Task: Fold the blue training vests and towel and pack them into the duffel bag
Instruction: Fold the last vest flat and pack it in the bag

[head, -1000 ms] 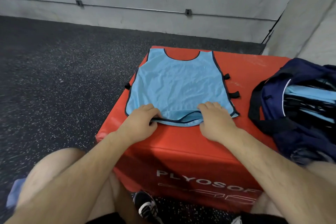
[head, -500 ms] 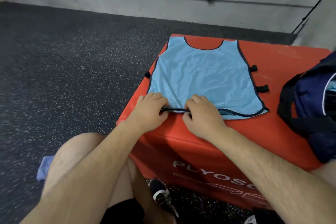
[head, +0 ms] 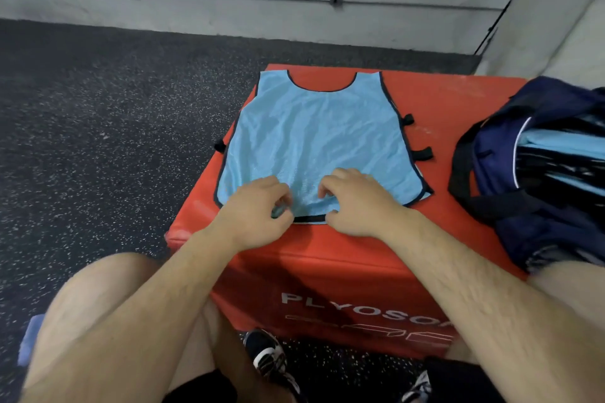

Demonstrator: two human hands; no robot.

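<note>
Frame 8 o'clock, on the dark speckled floor [head: 98, 141]: a pale blue cloth [head: 31, 335], partly hidden by the left knee; cannot tell whether it is the towel. Frame 6 o'clock: a shoe [head: 266, 357] on the floor.

Centre: red plyo box [head: 327, 258]. The blue training vest [head: 314, 141] lies flat on the box top, with its neck opening at 12 o'clock, black-bound hem at 6 o'clock and black side tabs at 3 and 9 o'clock.

Left hand [head: 258, 209], at the hem's 7 o'clock end: fingers curled, pinching a bunch of mesh against the thumb.

Right hand [head: 357, 203], just beside it at 6 o'clock: fingers curled onto the mesh, thumb at the binding, gripping the hem. A short run of binding shows between the hands.

At 3 o'clock of the vest, apart from it: navy duffel bag [head: 497, 180] on the box, open, with pale blue folded fabric [head: 563, 144] inside.
</note>
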